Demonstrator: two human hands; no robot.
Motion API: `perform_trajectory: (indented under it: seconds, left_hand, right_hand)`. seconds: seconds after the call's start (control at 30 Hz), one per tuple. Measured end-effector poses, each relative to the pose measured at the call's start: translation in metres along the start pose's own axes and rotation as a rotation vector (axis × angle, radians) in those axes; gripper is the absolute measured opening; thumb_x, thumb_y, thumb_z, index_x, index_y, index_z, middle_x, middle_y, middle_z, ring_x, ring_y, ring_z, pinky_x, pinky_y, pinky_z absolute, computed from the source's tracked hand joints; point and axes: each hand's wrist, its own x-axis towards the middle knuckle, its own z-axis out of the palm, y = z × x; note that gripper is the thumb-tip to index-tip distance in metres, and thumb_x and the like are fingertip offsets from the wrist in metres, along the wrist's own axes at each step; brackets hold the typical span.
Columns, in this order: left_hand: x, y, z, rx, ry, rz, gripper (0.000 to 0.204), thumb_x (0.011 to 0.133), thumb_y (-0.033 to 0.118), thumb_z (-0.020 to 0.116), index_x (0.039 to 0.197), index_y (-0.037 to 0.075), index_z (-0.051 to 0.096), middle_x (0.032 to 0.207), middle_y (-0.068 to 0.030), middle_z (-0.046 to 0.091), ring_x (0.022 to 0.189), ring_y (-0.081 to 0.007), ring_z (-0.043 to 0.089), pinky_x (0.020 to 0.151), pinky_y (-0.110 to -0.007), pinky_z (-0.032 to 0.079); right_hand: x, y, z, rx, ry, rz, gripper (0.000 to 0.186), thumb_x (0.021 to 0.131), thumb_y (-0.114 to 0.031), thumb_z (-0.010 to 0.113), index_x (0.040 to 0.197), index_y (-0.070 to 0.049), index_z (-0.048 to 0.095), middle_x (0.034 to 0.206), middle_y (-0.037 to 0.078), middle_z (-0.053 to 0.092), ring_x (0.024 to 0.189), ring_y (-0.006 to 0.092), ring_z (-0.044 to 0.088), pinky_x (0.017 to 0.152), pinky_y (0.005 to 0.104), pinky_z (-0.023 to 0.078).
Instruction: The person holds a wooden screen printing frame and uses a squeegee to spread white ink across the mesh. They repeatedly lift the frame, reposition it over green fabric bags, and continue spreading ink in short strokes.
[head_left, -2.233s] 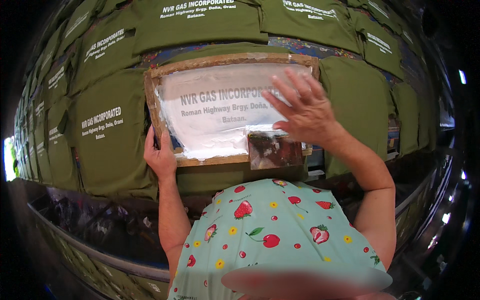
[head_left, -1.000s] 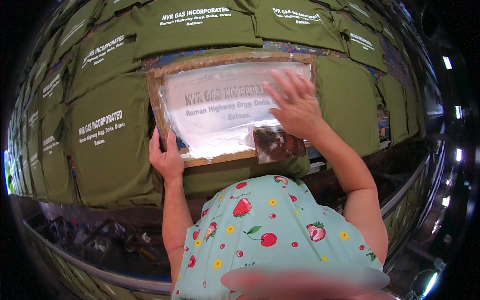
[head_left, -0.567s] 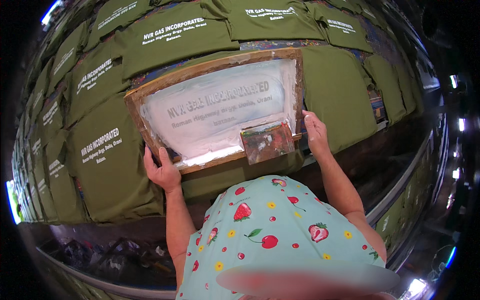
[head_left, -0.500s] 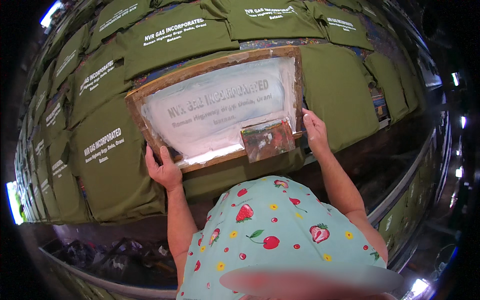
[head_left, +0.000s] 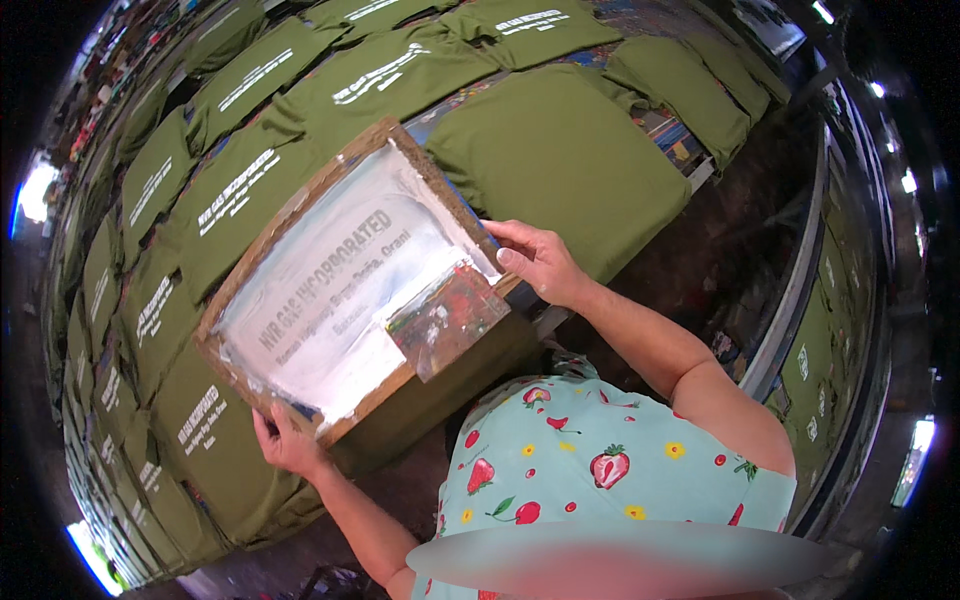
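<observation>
Olive-green shirts (head_left: 430,85) lay spread in rows across the top and left of the view, most bearing white lettering; a plain shirt (head_left: 560,160) lay at upper centre, and a metal rail (head_left: 766,372) curved down the right side. A wooden screen frame (head_left: 447,197) slanted across the left and middle, its left end lower than its right; whether it rested on cloth or was held clear could not be told. Its pale mesh (head_left: 300,290) carried grey lettering. A brown, paint-stained plate (head_left: 450,325) lay over its lower right border. The left hand (head_left: 290,445), partly closed, gripped the lower left corner. The right hand (head_left: 540,262), also half curled, held the right end, thumb uppermost. A mint-green, fruit-patterned garment (head_left: 560,470) filled the lower centre
</observation>
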Motion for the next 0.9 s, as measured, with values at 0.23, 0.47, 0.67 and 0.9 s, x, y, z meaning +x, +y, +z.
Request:
perform_trajectory:
  seconds: [0.23, 0.47, 0.67, 0.9]
  left_hand:
    - [-0.004, -0.003, 0.010, -0.054, -0.022, -0.088, 0.043, 0.108, 0.004, 0.071, 0.147, -0.013, 0.063, 0.126, -0.0107, 0.074, 0.106, -0.0139, 0.066, 0.094, -0.030, 0.056]
    - [-0.023, -0.007, 0.009, -0.026, -0.094, -0.253, 0.051, 0.100, 0.000, 0.080, 0.147, -0.010, 0.065, 0.123, -0.0091, 0.074, 0.106, -0.0144, 0.067, 0.093, -0.031, 0.057]
    - [-0.103, 0.028, 0.071, -0.328, -0.280, -0.297, 0.050, 0.101, 0.000, 0.077, 0.149, -0.007, 0.065, 0.123, -0.0054, 0.073, 0.103, -0.0113, 0.066, 0.093, -0.027, 0.055]
    - [-0.152, 0.087, 0.131, -0.535, -0.825, -0.569, 0.068, 0.099, 0.001, 0.080, 0.159, -0.007, 0.049, 0.108, -0.0057, 0.070, 0.094, -0.0097, 0.068, 0.086, -0.026, 0.058]
  right_hand:
    - [-0.004, 0.001, 0.014, 0.208, 0.146, -0.023, 0.040, 0.110, -0.018, 0.066, 0.144, 0.004, 0.067, 0.129, 0.007, 0.070, 0.115, 0.0126, 0.065, 0.106, 0.0308, 0.051]
    - [-0.016, -0.022, 0.015, 0.022, 0.332, 0.123, 0.054, 0.111, -0.028, 0.060, 0.153, 0.005, 0.060, 0.140, 0.011, 0.069, 0.128, 0.0185, 0.062, 0.116, 0.0349, 0.044]
    - [-0.064, -0.039, -0.088, -0.060, 0.654, 0.288, 0.052, 0.117, -0.035, 0.055, 0.146, 0.006, 0.067, 0.135, 0.013, 0.074, 0.119, 0.0198, 0.070, 0.105, 0.0351, 0.054]
    - [-0.040, -0.068, -0.315, -0.428, 0.576, 0.353, 0.047, 0.116, -0.029, 0.060, 0.146, 0.006, 0.068, 0.136, 0.011, 0.075, 0.120, 0.0197, 0.069, 0.109, 0.0347, 0.052]
